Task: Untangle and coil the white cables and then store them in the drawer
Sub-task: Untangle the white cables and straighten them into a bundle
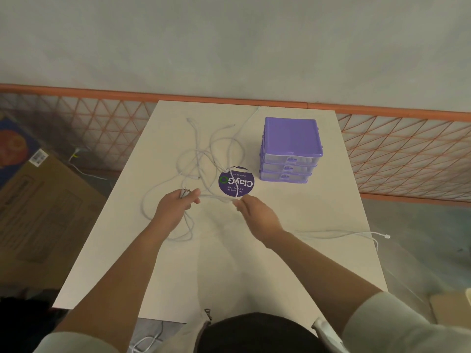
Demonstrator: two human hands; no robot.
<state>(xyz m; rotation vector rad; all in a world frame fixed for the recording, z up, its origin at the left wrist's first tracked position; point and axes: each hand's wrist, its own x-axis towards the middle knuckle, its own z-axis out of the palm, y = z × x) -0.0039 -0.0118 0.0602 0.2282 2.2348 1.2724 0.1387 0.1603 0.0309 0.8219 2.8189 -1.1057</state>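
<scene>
A white desk (204,263) carries a tangle of white cables (204,154) spread from its middle toward the far edge. The left hand (175,202) grips several cable ends, plugs poking out above the fingers. The right hand (257,212) pinches a strand stretched taut between the two hands. Just beyond them lies a round purple sticker (236,184), a cable crossing it. A purple drawer unit (290,149) stands near the far right corner, drawers closed. Another cable (344,234) trails off the right edge.
</scene>
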